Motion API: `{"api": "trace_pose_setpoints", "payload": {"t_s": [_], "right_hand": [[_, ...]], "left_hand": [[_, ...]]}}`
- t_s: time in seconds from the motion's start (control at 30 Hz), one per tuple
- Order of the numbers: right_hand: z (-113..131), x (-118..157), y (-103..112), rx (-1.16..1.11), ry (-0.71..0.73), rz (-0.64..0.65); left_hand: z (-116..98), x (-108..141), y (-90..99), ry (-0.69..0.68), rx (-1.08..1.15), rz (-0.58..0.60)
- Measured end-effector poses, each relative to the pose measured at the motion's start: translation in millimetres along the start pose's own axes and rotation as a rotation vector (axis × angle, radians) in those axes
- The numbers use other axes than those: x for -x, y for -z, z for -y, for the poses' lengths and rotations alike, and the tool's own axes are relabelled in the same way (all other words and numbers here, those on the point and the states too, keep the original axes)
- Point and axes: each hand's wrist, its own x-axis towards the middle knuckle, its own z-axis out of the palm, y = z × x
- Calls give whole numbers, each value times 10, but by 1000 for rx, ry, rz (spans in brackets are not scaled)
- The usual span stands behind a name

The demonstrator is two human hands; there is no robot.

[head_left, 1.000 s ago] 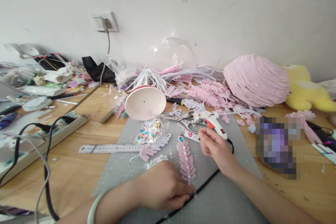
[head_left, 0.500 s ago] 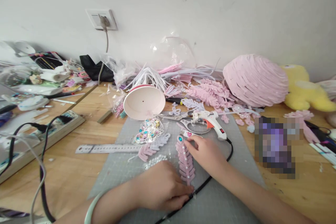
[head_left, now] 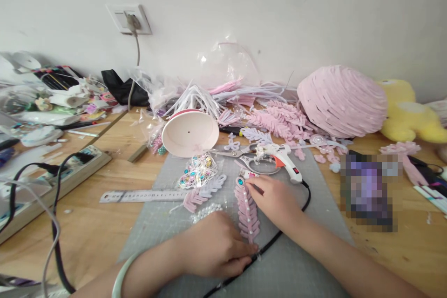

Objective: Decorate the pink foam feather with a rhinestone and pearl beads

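A pink fuzzy leaf-shaped piece (head_left: 247, 212) with a row of white beads and a blue gem at its top lies upright on the grey mat (head_left: 296, 260). My left hand (head_left: 216, 247), a bracelet on its wrist, is closed at the leaf's lower tip, beside the black cord. At the leaf's upper end, the fingers of my right hand (head_left: 272, 195) pinch its edge just below the gem. White beads (head_left: 206, 212) and a smaller pink and lilac leaf (head_left: 204, 193) lie left of it.
Behind the hands are a glue gun (head_left: 284, 160), scissors (head_left: 244, 156), gem strands (head_left: 198, 172) and a white bowl (head_left: 190, 134). A ruler (head_left: 139, 195) and power strip (head_left: 52, 191) lie left. A pink wrapped ball (head_left: 342, 101) stands back right.
The view has shifted slightly, so the background sits a little higher. Both hands keep nearly the same places at the two ends of the leaf.
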Motion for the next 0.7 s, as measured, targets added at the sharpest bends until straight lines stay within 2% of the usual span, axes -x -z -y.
{"api": "trace_pose_setpoints", "payload": {"t_s": [0.23,0.47,0.7], "right_hand": [[-55,16,-25,85,79,-16],[-53,45,26,6,16,-128],[18,135,80,17,-114,92]], "left_hand": [[-4,3,6,9,-5,56],[-2,-19,30,4,9,42],[-4,-11,32,0,28,14]]}}
